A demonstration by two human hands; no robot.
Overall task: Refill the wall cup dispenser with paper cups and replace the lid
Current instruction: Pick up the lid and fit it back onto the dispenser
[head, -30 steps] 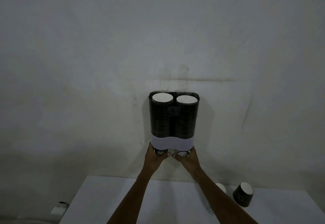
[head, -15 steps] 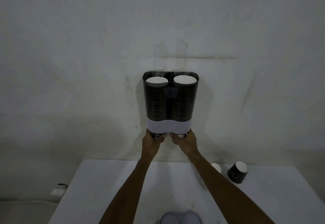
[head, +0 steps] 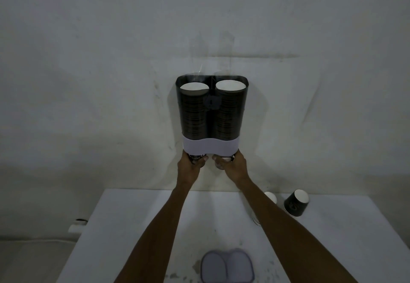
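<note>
A: Black paper cups fill both tubes of the wall cup dispenser (head: 211, 114); the white insides of the two top cups show at its open mouth. What changed in the last second?

B: The hands did not really move; they stay under the pale band at the bottom. The view itself dropped lower, so the dispenser now sits higher in the picture, and the lid (head: 227, 266) has come into sight on the table (head: 133, 227), close to the person.

A: What does this mean for the task?

B: I judge the filling is almost complete; the lid is not yet replaced, and it is the next thing to fetch.

A: How are the hands?

B: The left hand (head: 192, 167) is curled around the lowest cup that comes out under the left tube; the right hand (head: 231, 167) is closed on the bottom cup of the right tube; I think they seat or check the stacks, but I cannot tell exactly.

A: And the lid relative to the hands?

B: Well apart; it lies flat between the two forearms, far below the hands. Two loose cups (head: 296, 202) lie on the table to the right, one half hidden behind the right arm.
</note>
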